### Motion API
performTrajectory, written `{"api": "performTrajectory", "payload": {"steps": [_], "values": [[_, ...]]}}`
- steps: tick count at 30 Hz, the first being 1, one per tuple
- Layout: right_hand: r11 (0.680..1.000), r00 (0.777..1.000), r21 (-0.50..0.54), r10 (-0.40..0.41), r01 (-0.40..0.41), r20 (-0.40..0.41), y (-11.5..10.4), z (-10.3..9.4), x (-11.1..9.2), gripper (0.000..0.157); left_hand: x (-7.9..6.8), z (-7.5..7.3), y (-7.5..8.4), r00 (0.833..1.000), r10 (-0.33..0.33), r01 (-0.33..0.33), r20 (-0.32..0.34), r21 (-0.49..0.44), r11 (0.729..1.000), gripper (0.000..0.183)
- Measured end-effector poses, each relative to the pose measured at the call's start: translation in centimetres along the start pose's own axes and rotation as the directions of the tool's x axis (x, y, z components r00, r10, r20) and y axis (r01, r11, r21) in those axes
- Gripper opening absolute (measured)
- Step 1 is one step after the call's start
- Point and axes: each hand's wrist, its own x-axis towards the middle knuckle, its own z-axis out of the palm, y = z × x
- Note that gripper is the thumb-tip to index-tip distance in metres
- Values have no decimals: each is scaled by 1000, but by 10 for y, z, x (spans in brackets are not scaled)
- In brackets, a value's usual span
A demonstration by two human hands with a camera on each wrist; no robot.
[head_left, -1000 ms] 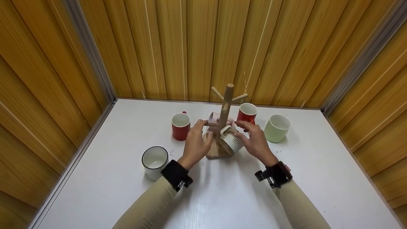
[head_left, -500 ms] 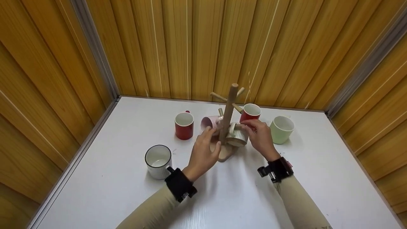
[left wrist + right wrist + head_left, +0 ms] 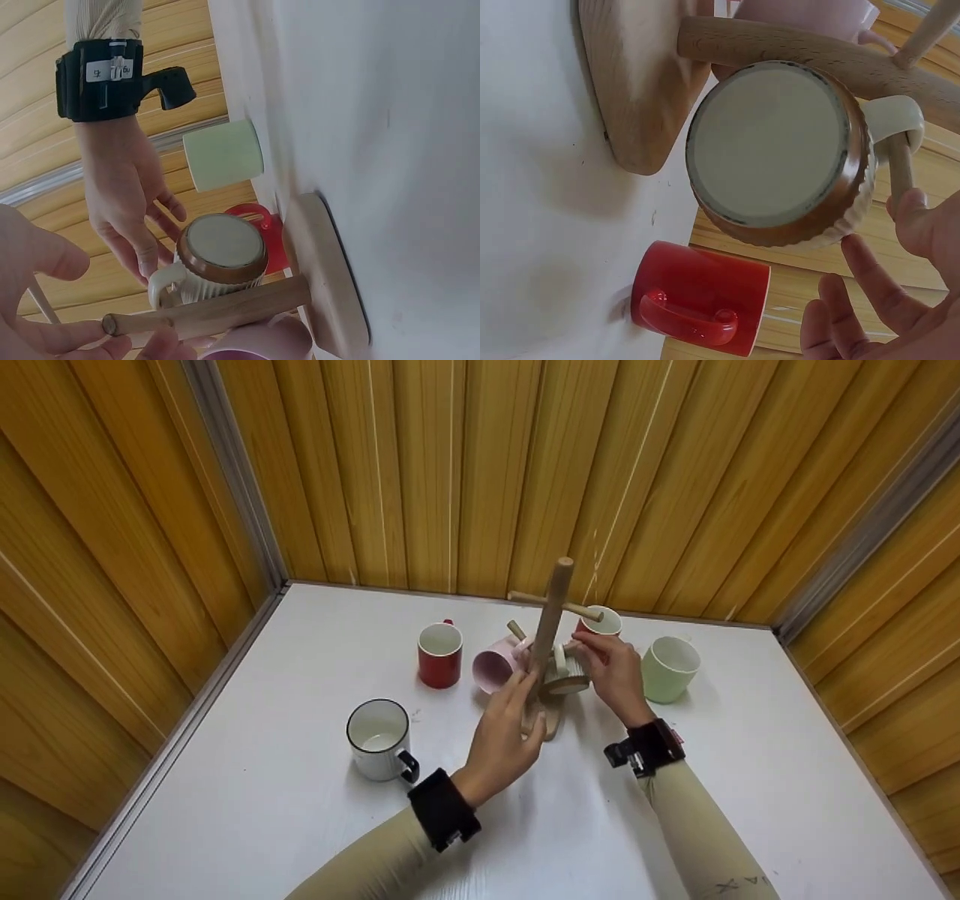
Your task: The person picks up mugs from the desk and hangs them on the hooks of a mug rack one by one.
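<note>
The thumb and a finger of the right hand [image 3: 616, 676] seem to pinch the end of a lower peg [image 3: 901, 169], which passes through the handle of the ribbed cream mug [image 3: 787, 157]. The left hand [image 3: 504, 741] lays nearly straight fingers against the wooden mug tree [image 3: 551, 630], thumb spread apart; its exact contact is partly hidden.

The mug tree has just turned counterclockwise, seen from above. With its foot as the dial's centre, the ribbed mug has swung from about three o'clock to two, and the pink mug [image 3: 493, 669] from near twelve to ten. The ribbed mug, judging by its handle, is hung and rides with the stand; both upper pegs are bare.

Farther out, one red mug [image 3: 440, 664] stands towards ten, a black-rimmed white mug [image 3: 375, 761] between eight and nine, another red mug [image 3: 701, 296] near one, and a light green mug [image 3: 667, 679] just short of three.
</note>
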Motion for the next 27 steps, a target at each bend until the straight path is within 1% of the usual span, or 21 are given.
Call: {"api": "performTrajectory", "payload": {"steps": [5, 10, 17, 22, 27], "values": [[1000, 1000, 4, 22, -22, -7, 3, 3, 1, 23, -3, 6, 3, 999, 36, -35, -19, 18, 999, 58], [999, 999, 11, 32, -32, -16, 4, 4, 0, 23, -3, 7, 4, 999, 29, -29, -12, 22, 999, 60], [1000, 1000, 20, 20, -20, -18, 5, 5, 0, 24, -4, 6, 3, 1000, 11, -12, 12, 13, 1000, 61], [1000, 1000, 6, 18, -18, -8, 6, 5, 0, 24, -3, 2, 2, 999, 13, -13, 44, 1, 1000, 62], [1000, 1000, -6, 14, -14, 14, 7, 3, 1, 26, 1, -10, 0, 995, 15, -14, 99, -16, 1000, 57]]}}
